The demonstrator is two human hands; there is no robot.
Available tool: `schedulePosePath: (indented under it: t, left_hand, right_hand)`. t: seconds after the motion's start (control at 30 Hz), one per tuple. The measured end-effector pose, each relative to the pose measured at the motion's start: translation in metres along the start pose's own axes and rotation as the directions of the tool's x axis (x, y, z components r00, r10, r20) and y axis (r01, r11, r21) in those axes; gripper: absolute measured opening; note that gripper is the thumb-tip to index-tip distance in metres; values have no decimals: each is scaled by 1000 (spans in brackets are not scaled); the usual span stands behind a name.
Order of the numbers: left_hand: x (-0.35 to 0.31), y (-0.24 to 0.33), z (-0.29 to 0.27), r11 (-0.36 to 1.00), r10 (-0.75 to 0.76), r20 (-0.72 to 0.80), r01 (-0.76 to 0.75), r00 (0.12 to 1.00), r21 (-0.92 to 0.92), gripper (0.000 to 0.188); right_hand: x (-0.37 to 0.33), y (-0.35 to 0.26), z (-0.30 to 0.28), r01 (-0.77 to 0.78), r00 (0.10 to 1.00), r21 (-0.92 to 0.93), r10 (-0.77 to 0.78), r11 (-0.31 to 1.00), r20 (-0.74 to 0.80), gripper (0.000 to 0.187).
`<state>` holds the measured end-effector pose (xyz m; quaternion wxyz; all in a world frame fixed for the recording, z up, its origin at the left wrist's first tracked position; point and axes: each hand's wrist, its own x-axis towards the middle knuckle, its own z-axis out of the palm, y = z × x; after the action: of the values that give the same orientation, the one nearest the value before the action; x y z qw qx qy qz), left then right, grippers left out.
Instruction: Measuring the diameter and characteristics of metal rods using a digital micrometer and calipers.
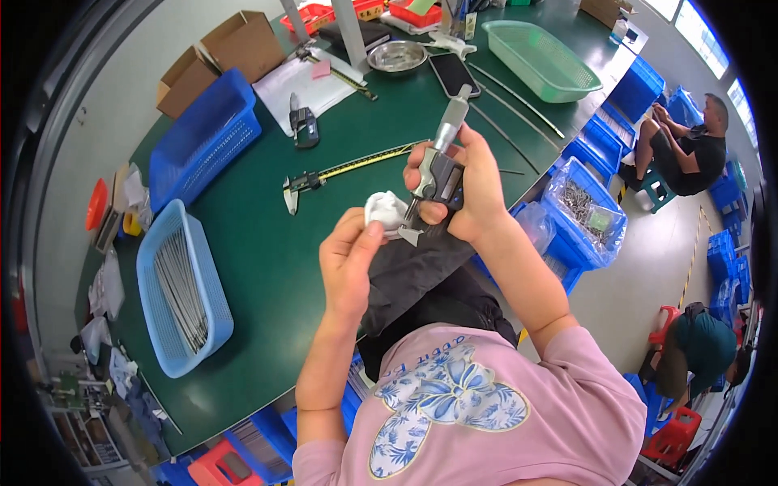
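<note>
My right hand [478, 182] is closed round a digital micrometer [442, 166], its thimble pointing up and away from me. A white cloth [386, 211] is pinched between the thumb and fingers of my left hand [348, 255]. The cloth touches the micrometer near its measuring jaws, and its folds hide part of them. Beyond my hands, a caliper with a yellow-marked scale [328, 173] lies on the green table [267, 300]. A second digital micrometer [303, 125] rests at the edge of a white paper sheet [279, 89].
Left of me stands a light blue basket [212, 300] of thin metal rods; behind it is a dark blue basket [203, 146]. Farther off are a metal bowl [397, 55], a phone [450, 74], long rods [519, 101] and a green basket [539, 65]. Two people sit or bend at the right.
</note>
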<state>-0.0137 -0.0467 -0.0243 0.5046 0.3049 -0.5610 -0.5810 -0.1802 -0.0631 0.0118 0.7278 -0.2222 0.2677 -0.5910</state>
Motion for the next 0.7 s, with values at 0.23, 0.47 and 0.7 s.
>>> schedulePosePath:
  t: [0.23,0.47,0.7]
  left_hand:
    - [-18,11,7,970,162,62,-171,985,172,14]
    - [-5,37,-6,669,412,350,-540,841,510,15]
    - [0,41,-10,672,444,402,-595,801,442,15]
  right_hand:
    - [-15,5,10,63,998,-12,-63,998,3,64]
    - [-26,4,18,102,995,-9,-101,995,22,63]
    - [-34,7,24,118,986,-49,-112,992,121,66]
